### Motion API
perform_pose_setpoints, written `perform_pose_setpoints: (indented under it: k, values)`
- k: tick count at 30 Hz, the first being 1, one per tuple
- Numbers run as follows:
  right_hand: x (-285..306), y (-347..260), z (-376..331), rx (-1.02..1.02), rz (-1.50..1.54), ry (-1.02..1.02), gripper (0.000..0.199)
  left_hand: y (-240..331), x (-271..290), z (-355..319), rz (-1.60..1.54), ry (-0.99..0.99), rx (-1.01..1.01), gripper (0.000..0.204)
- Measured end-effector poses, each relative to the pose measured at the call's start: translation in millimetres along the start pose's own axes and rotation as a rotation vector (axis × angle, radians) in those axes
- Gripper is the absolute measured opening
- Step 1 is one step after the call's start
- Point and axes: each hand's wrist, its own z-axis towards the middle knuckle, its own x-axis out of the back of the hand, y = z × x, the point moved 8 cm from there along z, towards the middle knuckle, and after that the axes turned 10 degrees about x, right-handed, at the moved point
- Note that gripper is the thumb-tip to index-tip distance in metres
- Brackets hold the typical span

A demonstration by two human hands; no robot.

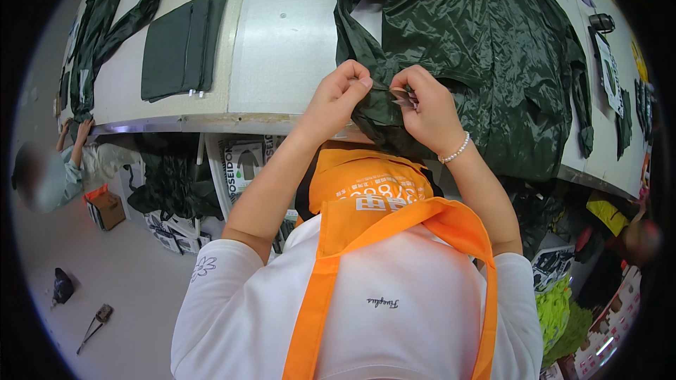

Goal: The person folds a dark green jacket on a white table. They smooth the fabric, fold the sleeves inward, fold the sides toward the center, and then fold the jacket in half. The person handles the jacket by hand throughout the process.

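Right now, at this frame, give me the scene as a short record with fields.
Left hand: pinching dark green garment
Right hand: at the same garment, holding small thin item, kind unclear
Worn: orange apron, beaded bracelet
Surface: pale table
Left on table: folded dark green fabric
Far left: another person's hands on second green garment

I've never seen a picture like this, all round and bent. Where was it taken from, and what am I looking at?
There's no machine here: you're seeing a person's own bare hands through a wide camera worn on their head, looking down. Its lens bends straight edges. A shiny dark green garment lies on the pale table. The left hand pinches its edge; the right hand holds a small item, too unclear to name. To their left lies a folded green piece, and beyond it, a co-worker's hand touches more green fabric.
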Motion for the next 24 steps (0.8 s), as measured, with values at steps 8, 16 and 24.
perform_pose_setpoints:
  k: [8,16,24]
  values:
    - [-6,14,0,-0.092,0.205,0.099,0.006,9,2,-5,0.425,0.149,-0.017,0.017]
    - [-11,25,7,-0.196,0.317,0.161,0.008,14,4,-2,0.367,0.169,0.041,0.020]
    - [10,18,-7,-0.234,0.113,-0.081,0.021,17,18,4,0.259,0.242,0.060,0.019]
